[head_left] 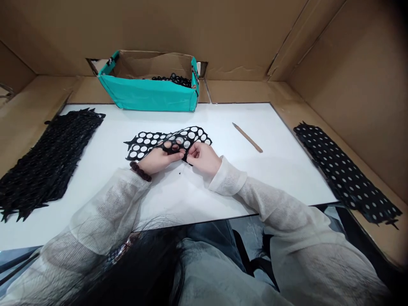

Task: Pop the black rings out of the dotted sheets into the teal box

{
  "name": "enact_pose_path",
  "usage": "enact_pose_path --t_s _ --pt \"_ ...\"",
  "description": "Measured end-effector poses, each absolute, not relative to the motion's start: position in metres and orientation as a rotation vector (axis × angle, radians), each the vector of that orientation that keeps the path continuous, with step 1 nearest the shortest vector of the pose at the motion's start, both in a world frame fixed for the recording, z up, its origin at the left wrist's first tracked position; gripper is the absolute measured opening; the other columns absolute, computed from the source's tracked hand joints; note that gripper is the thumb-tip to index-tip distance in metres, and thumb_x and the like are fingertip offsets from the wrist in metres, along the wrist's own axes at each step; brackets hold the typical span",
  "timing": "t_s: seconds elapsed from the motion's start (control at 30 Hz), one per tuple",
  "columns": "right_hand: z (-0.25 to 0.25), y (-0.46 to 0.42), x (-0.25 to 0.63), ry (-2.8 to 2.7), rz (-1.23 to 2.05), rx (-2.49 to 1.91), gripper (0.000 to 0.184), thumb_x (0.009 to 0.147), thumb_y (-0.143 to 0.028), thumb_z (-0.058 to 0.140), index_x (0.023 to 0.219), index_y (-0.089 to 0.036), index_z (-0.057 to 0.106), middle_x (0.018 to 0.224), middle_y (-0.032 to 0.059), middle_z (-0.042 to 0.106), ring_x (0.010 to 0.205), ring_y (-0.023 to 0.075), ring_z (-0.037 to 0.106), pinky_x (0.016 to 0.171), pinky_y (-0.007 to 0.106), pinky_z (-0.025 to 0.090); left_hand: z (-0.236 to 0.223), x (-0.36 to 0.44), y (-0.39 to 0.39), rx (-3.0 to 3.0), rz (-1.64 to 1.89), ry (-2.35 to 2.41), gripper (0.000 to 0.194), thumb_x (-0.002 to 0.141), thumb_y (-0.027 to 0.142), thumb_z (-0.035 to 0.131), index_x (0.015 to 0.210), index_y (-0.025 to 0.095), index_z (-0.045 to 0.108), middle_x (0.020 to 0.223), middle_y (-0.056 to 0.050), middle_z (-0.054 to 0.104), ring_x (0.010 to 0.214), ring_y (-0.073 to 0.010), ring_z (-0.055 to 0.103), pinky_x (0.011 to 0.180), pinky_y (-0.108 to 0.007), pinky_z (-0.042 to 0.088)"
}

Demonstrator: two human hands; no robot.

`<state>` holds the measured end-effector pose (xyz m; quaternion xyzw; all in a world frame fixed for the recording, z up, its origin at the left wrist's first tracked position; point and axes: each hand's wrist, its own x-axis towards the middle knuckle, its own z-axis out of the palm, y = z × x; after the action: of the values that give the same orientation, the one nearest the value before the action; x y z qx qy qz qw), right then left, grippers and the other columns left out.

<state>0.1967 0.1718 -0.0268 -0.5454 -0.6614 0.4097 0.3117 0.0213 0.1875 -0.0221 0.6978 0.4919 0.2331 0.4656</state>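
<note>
A black sheet full of round holes (147, 142) lies across the middle of the white board, its right part lifted and bent. My left hand (161, 159) is closed on its near edge, thumb pointing right and the other fingers under or behind the sheet. Right beside it, my right hand (203, 157) pinches the same edge between thumb and bent fingers. The two hands nearly touch. Whether a small loose piece sits between the right fingertips is hidden. A tiny black scrap (179, 173) lies just below the hands.
A turquoise-sided cardboard box (153, 94) with small black pieces inside stands at the back. Black perforated sheets are piled in a stack (47, 157) at left. More dotted black sheets (344, 172) lie at right. A wooden stick resembling a pencil (247, 138) rests on the white board (280, 182). Cardboard walls surround it.
</note>
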Motion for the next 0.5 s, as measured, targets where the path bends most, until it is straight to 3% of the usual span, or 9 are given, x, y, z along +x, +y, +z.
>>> enact_pose_path --t_s 0.17,0.5 --pt "-0.026 0.171 0.197 -1.755 1.028 -1.439 0.010 0.065 -0.021 0.056 0.067 -0.019 0.047 0.060 -0.0035 0.053 0.056 0.0091 0.049 0.057 0.024 0.038 -0.024 0.021 0.189 1.699 0.549 1.278 0.036 0.074 0.049 0.062 0.096 0.021 0.067 0.109 -0.005 0.067 0.107 -0.0249 0.057 0.100 -0.040 0.040" --pt "-0.026 0.172 0.204 -1.789 1.101 -1.409 0.016 0.073 -0.031 0.058 0.072 -0.018 0.050 0.063 -0.0022 0.053 0.056 0.0092 0.047 0.056 0.025 0.039 -0.014 0.027 0.184 1.704 0.712 1.116 0.028 0.073 0.041 0.065 0.082 0.016 0.056 0.093 -0.005 0.062 0.096 -0.0200 0.057 0.092 -0.037 0.044"
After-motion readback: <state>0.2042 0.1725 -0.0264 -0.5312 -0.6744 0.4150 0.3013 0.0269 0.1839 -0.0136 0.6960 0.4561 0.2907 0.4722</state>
